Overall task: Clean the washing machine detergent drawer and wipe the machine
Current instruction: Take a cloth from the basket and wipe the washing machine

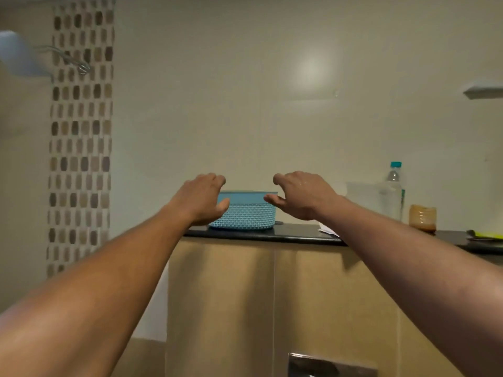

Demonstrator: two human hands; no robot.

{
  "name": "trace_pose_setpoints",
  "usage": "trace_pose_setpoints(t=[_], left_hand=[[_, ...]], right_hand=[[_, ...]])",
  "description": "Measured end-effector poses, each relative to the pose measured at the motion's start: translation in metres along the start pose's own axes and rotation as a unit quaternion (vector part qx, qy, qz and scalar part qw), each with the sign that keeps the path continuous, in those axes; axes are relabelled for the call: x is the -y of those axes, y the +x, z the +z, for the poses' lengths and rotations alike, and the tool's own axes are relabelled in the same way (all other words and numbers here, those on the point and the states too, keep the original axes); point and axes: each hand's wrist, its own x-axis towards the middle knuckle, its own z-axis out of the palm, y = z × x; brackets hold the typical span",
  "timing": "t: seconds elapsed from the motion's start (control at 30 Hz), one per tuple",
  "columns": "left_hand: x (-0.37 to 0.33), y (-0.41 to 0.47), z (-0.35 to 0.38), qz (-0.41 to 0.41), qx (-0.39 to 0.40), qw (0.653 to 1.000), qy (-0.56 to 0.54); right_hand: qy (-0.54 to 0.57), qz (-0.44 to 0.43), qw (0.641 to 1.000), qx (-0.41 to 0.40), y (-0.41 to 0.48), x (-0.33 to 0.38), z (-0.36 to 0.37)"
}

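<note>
Reaching fwd from the bottom corners, both bare forearms stretch up toward a dark bench [285, 233] on top of a tan panelled wall.

Low down, btm centre-right, a shiny metal plate [326, 367] is set into the tan panel, cut off by the frame edge.

Left hand [202, 198]: fingers curled loosely, thumb spread out toward the basket, nothing in it. It sits in front of the left side of a light blue woven basket [246, 212]; can't tell if it's touching. Right hand [300, 195]: fingers bent like a claw, thumb pointing left, also holding nothing, up by the basket's right rim. Contact can't be told there either. Hands are apart w/ the basket's rim showing between them.

The basket stands upright on the bench, against the wall. Right of it, behind the right forearm, a bit of white paper [328, 229] lies on the bench. Further right: a clear plastic bottle w/ teal cap [394, 190], upright, w/ a pale translucent container [363, 195] just beside it on the left, and a small brownish jar [422, 217] on the right. At far right edge, something yellow-green [487, 235] lies flat, too blurred to name.

Washing machine and detergent drawer aren't in view.

Behind it all, plain cream wall w/ a soft light spot; vertical mosaic tile strip [80, 137] at left, a metal hook [81, 67] on it. Small shelf [483, 89] high on the right.
</note>
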Motion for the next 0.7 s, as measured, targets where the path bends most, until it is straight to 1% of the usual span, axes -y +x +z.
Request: trace_pose_setpoints(t=[0.1, 0.17, 0.23, 0.3, 0.37, 0.4, 0.47, 0.53, 0.63, 0.7], left_hand=[[0.025, 0.020, 0.041, -0.014, 0.011, 0.999, -0.026], [0.035, 0.027, 0.064, -0.062, 0.030, 0.991, -0.111], [0.044, 0.033, 0.085, -0.117, 0.043, 0.969, -0.213], [0.047, 0.037, 0.097, -0.170, 0.058, 0.930, -0.321], [0.051, 0.043, 0.108, -0.218, 0.078, 0.876, -0.423], [0.054, 0.047, 0.114, -0.234, 0.092, 0.847, -0.468], [0.058, 0.054, 0.121, -0.234, 0.108, 0.807, -0.532], [0.060, 0.057, 0.127, -0.230, 0.108, 0.779, -0.574], [0.055, 0.057, 0.123, -0.237, 0.092, 0.733, -0.631], [0.051, 0.052, 0.115, -0.246, 0.086, 0.718, -0.645]], right_hand=[[0.021, 0.042, 0.999, 0.021, 0.025, 0.000, 0.035], [0.087, 0.105, 0.990, 0.046, 0.032, 0.002, 0.055], [0.193, 0.181, 0.961, 0.085, 0.039, 0.006, 0.074], [0.295, 0.233, 0.918, 0.123, 0.046, 0.011, 0.088], [0.370, 0.258, 0.880, 0.147, 0.052, 0.015, 0.099], [0.405, 0.264, 0.862, 0.153, 0.055, 0.017, 0.105], [0.477, 0.271, 0.822, 0.151, 0.061, 0.022, 0.113], [0.527, 0.279, 0.790, 0.142, 0.064, 0.026, 0.118], [0.569, 0.288, 0.761, 0.122, 0.064, 0.032, 0.118], [0.590, 0.292, 0.746, 0.102, 0.061, 0.034, 0.112]])
